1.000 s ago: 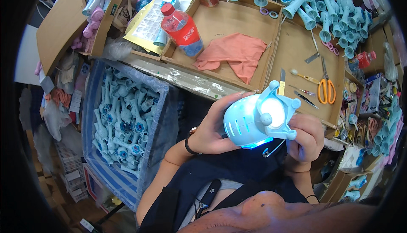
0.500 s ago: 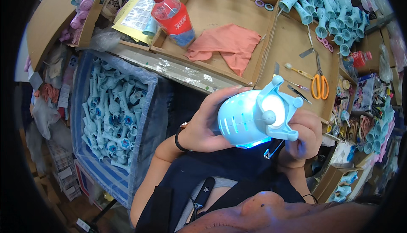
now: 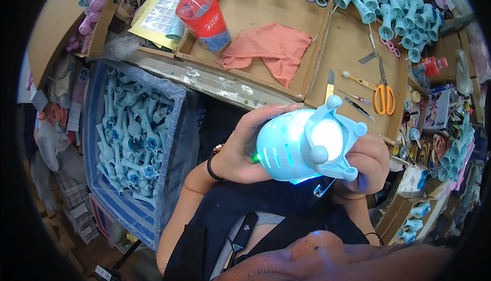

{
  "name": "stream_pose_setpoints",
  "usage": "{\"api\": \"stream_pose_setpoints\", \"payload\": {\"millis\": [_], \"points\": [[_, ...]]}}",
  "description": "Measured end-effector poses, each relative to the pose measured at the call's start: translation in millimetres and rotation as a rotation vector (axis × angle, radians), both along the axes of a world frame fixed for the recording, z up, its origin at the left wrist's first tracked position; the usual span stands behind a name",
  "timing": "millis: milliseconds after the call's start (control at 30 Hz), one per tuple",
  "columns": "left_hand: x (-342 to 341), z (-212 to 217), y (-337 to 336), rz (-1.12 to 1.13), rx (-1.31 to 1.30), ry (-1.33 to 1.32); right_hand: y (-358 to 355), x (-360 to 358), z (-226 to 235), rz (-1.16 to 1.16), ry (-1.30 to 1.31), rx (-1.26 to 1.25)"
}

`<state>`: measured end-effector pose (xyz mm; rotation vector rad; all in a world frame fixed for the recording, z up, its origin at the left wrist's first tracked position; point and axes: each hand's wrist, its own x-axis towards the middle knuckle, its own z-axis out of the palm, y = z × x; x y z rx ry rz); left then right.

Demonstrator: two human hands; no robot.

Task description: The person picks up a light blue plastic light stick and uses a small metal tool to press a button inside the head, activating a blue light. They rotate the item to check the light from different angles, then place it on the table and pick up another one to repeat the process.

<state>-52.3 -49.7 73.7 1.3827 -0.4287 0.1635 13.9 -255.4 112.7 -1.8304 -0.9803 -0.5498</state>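
A light-blue plastic toy [image 3: 281,145] with a rounded, slotted body and a crown-like end is lit up in front of my chest. White light fills the crown's middle, and blue light shows underneath. My left hand [image 3: 243,148] wraps round the body's left side, with green light beside its fingers. At the crown's right edge is my right hand [image 3: 368,163], its fingers curled closed; what they grip is hidden behind the crown. A thin metal safety pin [image 3: 322,189] hangs just below the crown, near those fingers, its upper end out of sight.
Left of me, a blue-striped bin [image 3: 176,148] is full of light-blue toy parts. A cardboard tray [image 3: 255,4] holds a pink cloth [image 3: 271,50] and a red-capped bottle [image 3: 204,20]. Orange-handled scissors [image 3: 383,99], a brush [image 3: 358,80] and a blade [image 3: 330,84] lie to the right.
A green glow has appeared by my left fingers, and the toy's slots look greener. Toy and hands have shifted slightly left; the grip looks the same.
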Motion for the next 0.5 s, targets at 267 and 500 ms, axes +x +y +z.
{"api": "stream_pose_setpoints", "payload": {"millis": [267,500], "points": [[7,-28,0,-0.056,-0.175,0.02,0,4,4,0.249,-0.16,-0.034],[-5,-32,-10,0.09,-0.443,0.387,9,6,-3,0.368,-0.269,0.041]]}}
